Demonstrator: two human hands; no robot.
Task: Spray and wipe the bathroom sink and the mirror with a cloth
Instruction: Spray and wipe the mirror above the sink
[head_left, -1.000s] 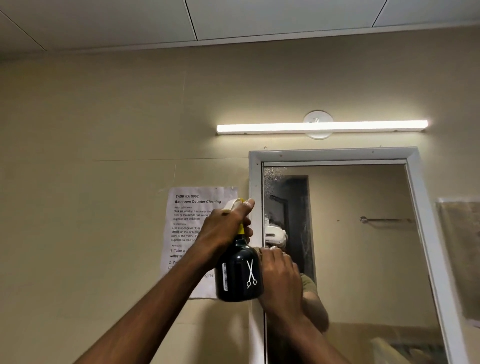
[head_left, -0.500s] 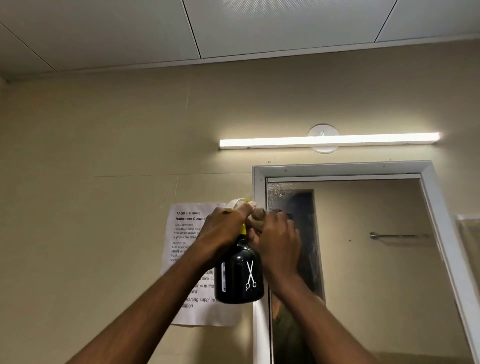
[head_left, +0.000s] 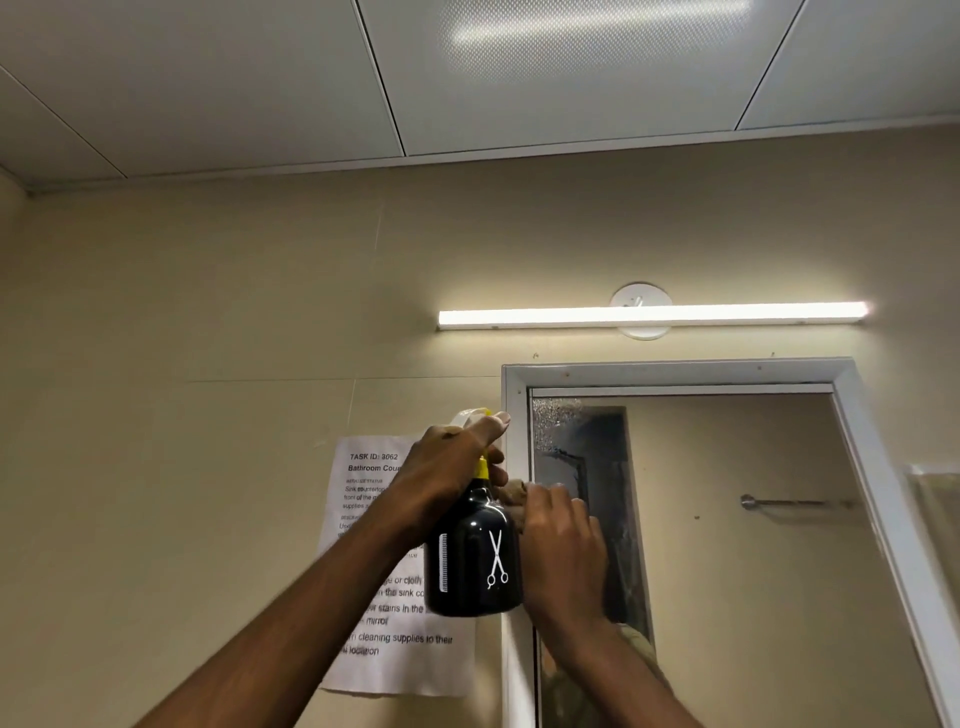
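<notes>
Mirror-wiping stage: right hand (head_left: 563, 558) presses the cloth (head_left: 516, 491) to the mirror (head_left: 727, 545), left hand (head_left: 452, 467) grips the spray bottle (head_left: 472, 561) at 9 o'clock; next, wipe that speckled top corner.

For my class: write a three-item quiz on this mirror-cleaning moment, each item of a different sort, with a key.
1. True or false: the left hand holds the black spray bottle by its neck.
2. Multiple choice: the right hand presses a cloth against A) the paper notice, B) the mirror's left edge, C) the light bar.
3. Fill in: spray droplets show at the mirror's upper ____ corner.

Key: 1 true; 2 B; 3 left.
</notes>
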